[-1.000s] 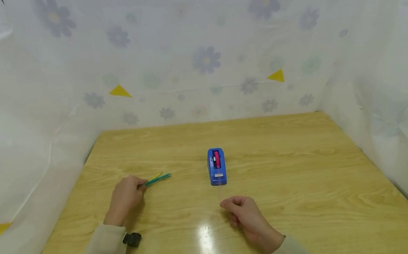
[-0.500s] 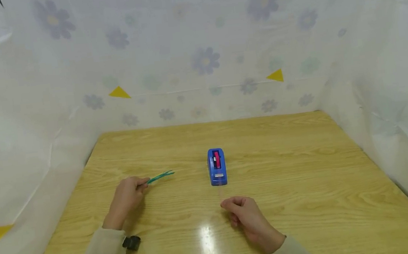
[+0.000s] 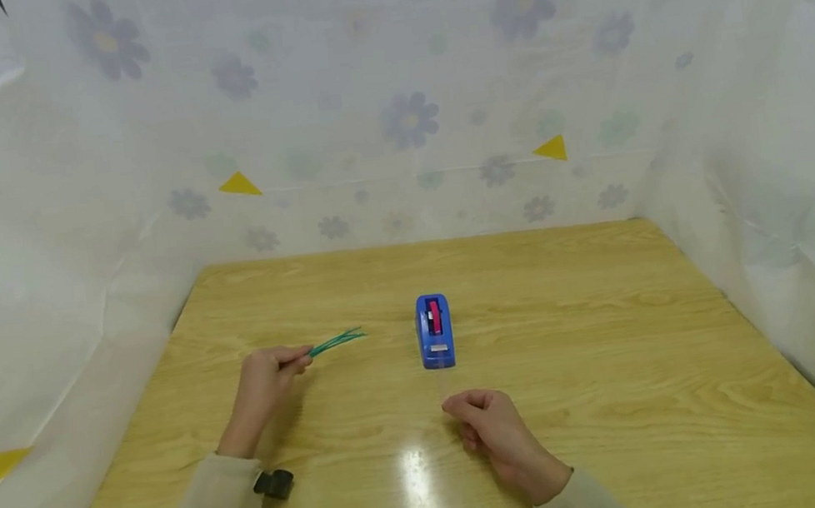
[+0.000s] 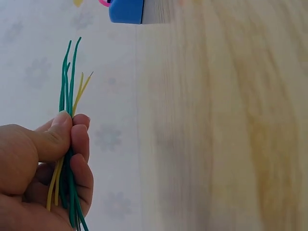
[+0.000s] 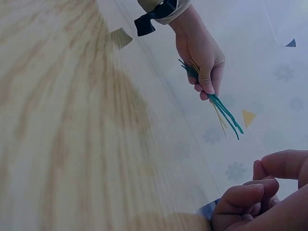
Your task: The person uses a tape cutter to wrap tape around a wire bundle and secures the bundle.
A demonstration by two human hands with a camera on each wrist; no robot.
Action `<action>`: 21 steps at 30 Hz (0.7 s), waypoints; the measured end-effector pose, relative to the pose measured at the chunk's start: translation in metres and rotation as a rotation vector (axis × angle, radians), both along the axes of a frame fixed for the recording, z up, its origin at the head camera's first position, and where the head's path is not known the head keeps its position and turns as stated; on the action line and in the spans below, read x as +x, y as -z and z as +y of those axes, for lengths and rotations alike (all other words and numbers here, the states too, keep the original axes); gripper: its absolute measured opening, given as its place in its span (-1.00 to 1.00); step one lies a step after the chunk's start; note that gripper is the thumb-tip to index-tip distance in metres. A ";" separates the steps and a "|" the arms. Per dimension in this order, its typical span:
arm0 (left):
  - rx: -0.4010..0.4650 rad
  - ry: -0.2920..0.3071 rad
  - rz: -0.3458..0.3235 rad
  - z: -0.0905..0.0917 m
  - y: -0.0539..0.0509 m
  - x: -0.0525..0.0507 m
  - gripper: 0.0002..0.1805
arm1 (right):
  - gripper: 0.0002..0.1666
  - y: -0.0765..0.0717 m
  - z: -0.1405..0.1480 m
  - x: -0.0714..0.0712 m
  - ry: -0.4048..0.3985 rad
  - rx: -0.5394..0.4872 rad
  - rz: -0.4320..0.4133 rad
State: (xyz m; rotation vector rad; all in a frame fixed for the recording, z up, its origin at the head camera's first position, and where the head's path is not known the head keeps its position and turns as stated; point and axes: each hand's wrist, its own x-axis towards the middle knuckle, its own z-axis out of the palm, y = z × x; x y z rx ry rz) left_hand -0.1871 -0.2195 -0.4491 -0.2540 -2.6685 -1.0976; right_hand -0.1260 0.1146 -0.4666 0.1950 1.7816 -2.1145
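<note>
Item: one blue tape dispenser (image 3: 436, 340) with a pinkish-red ring (image 3: 436, 316) in its slot, standing mid-way across the yellow wood-grain table (image 3: 613, 331); item: one narrow strip of clear tape (image 3: 442, 384), running from the dispenser's front to my right hand (image 3: 502, 438), its end pinched between thumb and forefinger; item: one bundle of thin green and yellow coated wires (image 3: 337, 342), gripped by thumb and fingers of my left hand (image 3: 263, 388), left of the dispenser; change: the bundle has shifted toward the dispenser over the last second, my right hand keeping its place; I judge the gap between wires and tape narrower, though not yet closed; views: left wrist shows yellow strands where head shows only green; right wrist shows wire ends both sides of my left hand, but no strip.
</note>
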 end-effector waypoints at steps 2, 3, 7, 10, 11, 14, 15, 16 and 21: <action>0.023 0.009 -0.014 0.002 -0.002 0.000 -0.81 | -0.70 0.000 0.000 -0.001 0.007 0.006 0.001; 0.032 0.013 -0.023 0.003 -0.003 0.000 -0.81 | -0.71 0.000 0.000 -0.001 0.010 0.006 0.005; 0.079 0.038 -0.049 0.006 -0.006 0.000 -0.84 | -0.71 -0.001 0.001 -0.002 0.020 0.007 0.017; 0.090 0.063 -0.042 0.008 -0.007 0.000 -0.85 | -0.71 -0.001 0.001 -0.002 0.027 0.008 0.015; 0.093 0.073 -0.040 0.010 -0.008 0.000 -0.85 | -0.71 -0.001 0.001 -0.002 0.029 0.011 0.014; 0.098 0.112 -0.042 0.013 -0.009 0.002 -0.85 | -0.73 -0.002 0.000 -0.002 0.039 0.011 0.005; 0.103 0.123 -0.051 0.014 -0.010 0.002 -0.84 | -0.74 -0.002 0.000 -0.002 0.042 0.009 0.004; 0.105 0.132 -0.060 0.016 -0.010 0.003 -0.84 | -0.74 -0.003 0.000 -0.001 0.043 0.007 0.003; 0.091 0.169 -0.089 0.021 -0.012 0.005 -0.85 | -0.73 -0.005 0.000 0.000 0.040 -0.002 0.005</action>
